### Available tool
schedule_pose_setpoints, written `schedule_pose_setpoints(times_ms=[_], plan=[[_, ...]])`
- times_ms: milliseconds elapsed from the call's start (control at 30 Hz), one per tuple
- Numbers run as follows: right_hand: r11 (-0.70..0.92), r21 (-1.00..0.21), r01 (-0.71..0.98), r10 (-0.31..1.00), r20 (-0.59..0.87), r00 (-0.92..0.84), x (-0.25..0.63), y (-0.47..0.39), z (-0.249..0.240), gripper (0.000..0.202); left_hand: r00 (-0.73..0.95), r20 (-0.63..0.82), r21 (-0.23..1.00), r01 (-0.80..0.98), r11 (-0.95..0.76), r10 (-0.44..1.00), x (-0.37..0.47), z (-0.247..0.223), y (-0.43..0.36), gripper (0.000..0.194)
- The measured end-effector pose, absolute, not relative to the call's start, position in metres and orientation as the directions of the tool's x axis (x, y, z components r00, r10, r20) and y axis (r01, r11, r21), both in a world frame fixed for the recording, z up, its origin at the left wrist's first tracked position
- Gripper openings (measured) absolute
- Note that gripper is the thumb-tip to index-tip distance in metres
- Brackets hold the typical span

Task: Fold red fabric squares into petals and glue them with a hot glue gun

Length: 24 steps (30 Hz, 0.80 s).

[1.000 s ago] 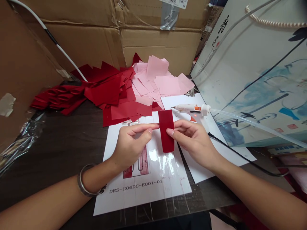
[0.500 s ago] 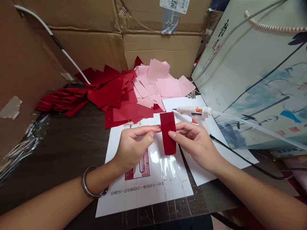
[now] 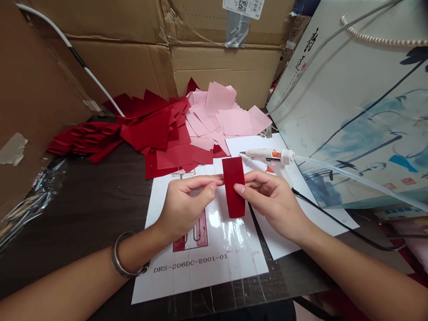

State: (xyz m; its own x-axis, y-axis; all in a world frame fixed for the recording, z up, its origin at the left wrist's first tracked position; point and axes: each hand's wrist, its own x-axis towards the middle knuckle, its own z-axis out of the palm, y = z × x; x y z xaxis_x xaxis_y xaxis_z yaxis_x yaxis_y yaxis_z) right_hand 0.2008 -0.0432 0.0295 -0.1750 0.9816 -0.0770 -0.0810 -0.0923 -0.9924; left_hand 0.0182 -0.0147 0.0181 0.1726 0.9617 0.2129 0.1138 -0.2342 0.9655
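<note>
Upright above the printed sheet, a dark red folded strip, of paper or cloth, is pinched in my right hand. The right thumb presses its front near the right edge, with the fingers behind. My left hand is closed, its fingertips reaching behind the strip's left edge and steadying it. The left thumb stays off the strip's front, a little to the left. Beyond the right hand lies a white glue gun with a clear glue stick in its back end.
Red pieces and pink pieces are heaped at the back, beside a stack of folded red pieces. Cardboard boxes wall the rear. A white painted bag stands right. A black cord crosses a second white sheet.
The whole view shifts very slightly. Both hands keep the same pose around the red strip.
</note>
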Motion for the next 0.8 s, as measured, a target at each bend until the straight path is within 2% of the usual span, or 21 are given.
schedule_pose_setpoints(times_ms=[500, 800], plan=[[-0.083, -0.996, -0.037, 0.983, -0.076, -0.165, 0.2022, -0.0420, 0.0281, 0.016, 0.175, 0.206, 0.960, 0.153, -0.233, 0.963, 0.0162, 0.0174, -0.0157, 0.019], [-0.083, -0.996, -0.041, 0.983, -0.075, -0.167, 0.2011, -0.0424, 0.0300, 0.016, 0.214, 0.179, 0.974, 0.099, -0.204, 0.960, 0.0132, 0.0163, -0.0155, 0.020]])
